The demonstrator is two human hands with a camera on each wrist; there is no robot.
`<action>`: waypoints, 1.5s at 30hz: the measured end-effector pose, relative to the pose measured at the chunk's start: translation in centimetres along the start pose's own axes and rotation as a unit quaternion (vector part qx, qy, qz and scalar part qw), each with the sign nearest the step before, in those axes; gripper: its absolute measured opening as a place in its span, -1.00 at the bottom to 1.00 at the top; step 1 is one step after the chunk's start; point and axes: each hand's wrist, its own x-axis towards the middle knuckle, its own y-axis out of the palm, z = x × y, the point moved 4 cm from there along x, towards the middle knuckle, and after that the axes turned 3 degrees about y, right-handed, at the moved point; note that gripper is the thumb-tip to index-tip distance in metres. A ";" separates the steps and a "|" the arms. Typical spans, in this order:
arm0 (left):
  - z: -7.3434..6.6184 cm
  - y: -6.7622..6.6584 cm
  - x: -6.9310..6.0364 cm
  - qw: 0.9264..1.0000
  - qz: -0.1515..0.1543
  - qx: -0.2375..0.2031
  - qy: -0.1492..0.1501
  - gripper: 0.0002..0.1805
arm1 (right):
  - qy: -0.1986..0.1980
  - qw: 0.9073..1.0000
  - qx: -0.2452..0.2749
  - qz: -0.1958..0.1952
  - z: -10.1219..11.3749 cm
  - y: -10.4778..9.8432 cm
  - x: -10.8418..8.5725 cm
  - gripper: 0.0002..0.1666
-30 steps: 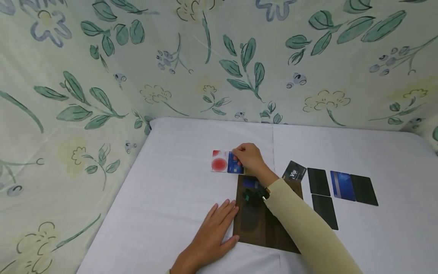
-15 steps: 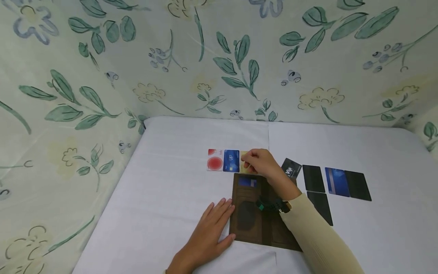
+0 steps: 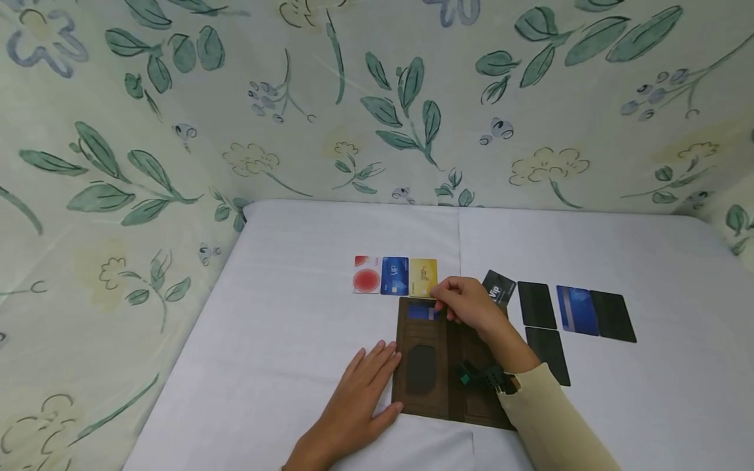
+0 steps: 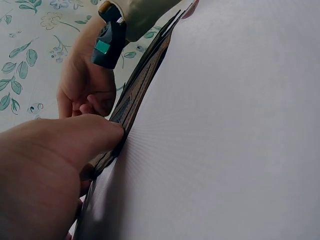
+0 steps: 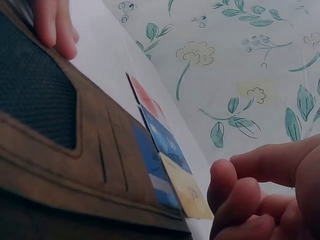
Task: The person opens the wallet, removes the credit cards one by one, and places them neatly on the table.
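Note:
An open brown wallet (image 3: 425,335) lies on the white cloth, with a blue card (image 3: 421,311) in its top left slot. My left hand (image 3: 358,399) rests along the wallet's left edge, fingers straight; in the left wrist view its thumb (image 4: 107,132) touches that edge. My right hand (image 3: 471,307) hovers over the wallet's top, beside the blue card. In the right wrist view its loosely curled fingers (image 5: 245,197) hold nothing. Above the wallet stand a red-and-white card (image 3: 366,275), a blue VIP card (image 3: 394,276) and a yellow card (image 3: 423,277) in a row.
Right of the wallet lie a tilted black VIP card (image 3: 498,288), a black card (image 3: 537,305) with another black card (image 3: 548,353) below it, and a blue striped card (image 3: 577,309) beside a further black card (image 3: 612,316). A floral curtain (image 3: 330,163) hangs behind the table.
My right hand has moved from the blue VIP card, over the yellow card, down and right to the wallet's top. The card row is now uncovered. My left hand stays at the wallet's edge.

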 end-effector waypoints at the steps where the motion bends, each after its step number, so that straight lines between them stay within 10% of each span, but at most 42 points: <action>1: 0.0 0.0 0.0 1.000 -0.001 -0.002 0.000 -0.22 | 0.000 1.000 0.001 0.000 -0.3 -0.1 0.0 -0.70; 30: -0.1 -0.2 0.1 1.000 -0.002 -0.009 -0.003 -0.22 | -0.051 0.996 -0.068 -0.038 -2.1 0.2 0.2 -0.74; 45: 0.0 0.0 0.0 1.000 -0.001 -0.004 0.000 -0.22 | -0.059 0.993 -0.104 0.025 -1.5 0.3 0.2 -0.68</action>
